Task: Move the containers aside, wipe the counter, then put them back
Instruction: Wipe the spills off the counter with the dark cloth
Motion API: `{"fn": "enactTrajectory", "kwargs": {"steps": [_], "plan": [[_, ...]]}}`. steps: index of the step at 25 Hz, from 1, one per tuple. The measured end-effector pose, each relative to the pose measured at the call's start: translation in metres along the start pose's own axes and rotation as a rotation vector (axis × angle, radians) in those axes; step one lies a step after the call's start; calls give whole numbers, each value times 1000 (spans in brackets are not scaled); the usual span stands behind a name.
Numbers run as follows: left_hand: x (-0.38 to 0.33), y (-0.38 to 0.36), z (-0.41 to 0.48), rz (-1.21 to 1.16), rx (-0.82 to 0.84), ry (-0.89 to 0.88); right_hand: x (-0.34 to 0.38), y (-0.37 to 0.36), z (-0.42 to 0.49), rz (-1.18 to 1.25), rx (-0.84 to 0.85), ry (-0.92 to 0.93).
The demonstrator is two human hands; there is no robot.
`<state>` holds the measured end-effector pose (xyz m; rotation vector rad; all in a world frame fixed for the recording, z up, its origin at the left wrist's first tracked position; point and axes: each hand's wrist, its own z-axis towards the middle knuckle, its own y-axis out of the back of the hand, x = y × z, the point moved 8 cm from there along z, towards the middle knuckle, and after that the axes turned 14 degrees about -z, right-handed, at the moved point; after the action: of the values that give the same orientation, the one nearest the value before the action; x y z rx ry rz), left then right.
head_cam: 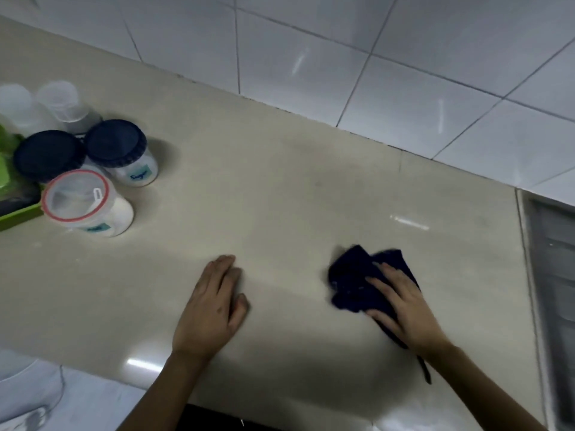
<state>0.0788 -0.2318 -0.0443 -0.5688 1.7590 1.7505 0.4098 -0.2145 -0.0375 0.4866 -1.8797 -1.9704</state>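
Note:
Several containers stand grouped at the left of the beige counter (280,197): a jar with a red-rimmed clear lid (87,203), a dark-lidded jar labelled Sugar (124,150), another dark-lidded jar (48,155), and two translucent cups (62,102) behind them. My right hand (401,309) presses flat on a crumpled dark blue cloth (354,281) at the right of the counter. My left hand (214,309) rests palm down on the bare counter near the front edge, holding nothing.
White tiled wall (373,73) runs along the back of the counter. A green tray (18,213) sits at the far left edge beside the jars. A metal sink edge (550,275) lies at the far right. Floor shows below the counter's front edge.

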Motion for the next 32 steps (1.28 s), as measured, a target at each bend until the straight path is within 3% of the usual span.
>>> {"fn": "enactTrajectory", "kwargs": {"steps": [3,5,7,11,13,15,17,19,21,23,26,28,30,32], "plan": [[-1,-1,0,4,8,6,-12,-7,15,34,-57,-712],[-3,1,0,6,22,6,20,-11,42,52,-66,-915],[-7,2,1,12,33,-2,59,-12,72,67,-95,-774],[-9,3,1,0,35,10,118,-13,76,12,-8,14],[-8,4,1,-1,29,14,91,-12,66,11,50,221],[-8,5,2,-6,20,7,45,-8,54,20,36,102],[-8,4,2,0,14,-12,7,-5,40,32,-20,-227],[-6,2,2,-3,17,-4,6,-8,33,25,-60,-608],[-3,2,1,-5,13,17,37,-13,46,54,-67,-813],[-4,2,1,1,17,9,78,-14,72,76,-88,-714],[-5,2,-2,14,29,-9,121,-17,77,17,-44,-210],[-5,2,-2,17,28,-2,99,-10,68,-37,-35,5],[-3,0,0,25,18,7,53,-7,60,-45,-31,-75],[-2,-1,1,34,7,-7,9,-4,55,-2,-41,-367]]}}
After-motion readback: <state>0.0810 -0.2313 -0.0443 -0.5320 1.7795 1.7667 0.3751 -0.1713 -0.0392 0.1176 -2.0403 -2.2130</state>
